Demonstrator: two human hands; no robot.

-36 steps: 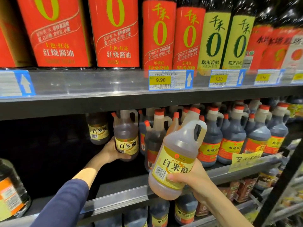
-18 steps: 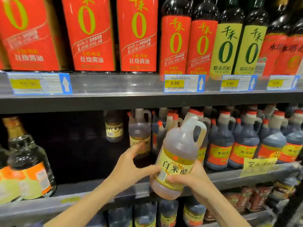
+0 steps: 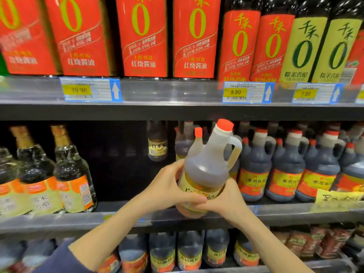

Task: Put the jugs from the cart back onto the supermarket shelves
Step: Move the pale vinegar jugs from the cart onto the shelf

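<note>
The left hand (image 3: pixel 169 186) joined the right hand (image 3: pixel 226 200), both grips clasping the now-upright rice vinegar jug (image 3: pixel 206 164) left of the dark vinegar jugs (image 3: pixel 254 174), seemingly ready for shelving.

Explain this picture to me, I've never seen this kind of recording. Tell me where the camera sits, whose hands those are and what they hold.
There is no machine here. A person wears one wide-angle camera on the head, looking forward and down, so you see their own arms reaching out. The left hand and right hand both grip the lower part of a pale jug with a red cap. The jug is tilted, with its base at the front lip of the middle shelf; whether it already rests there is unclear. On that shelf, clear bottles stand to the left and dark jugs to the right, with a gap between them. On the shelf above are red bottles, with price tags below them.
</note>
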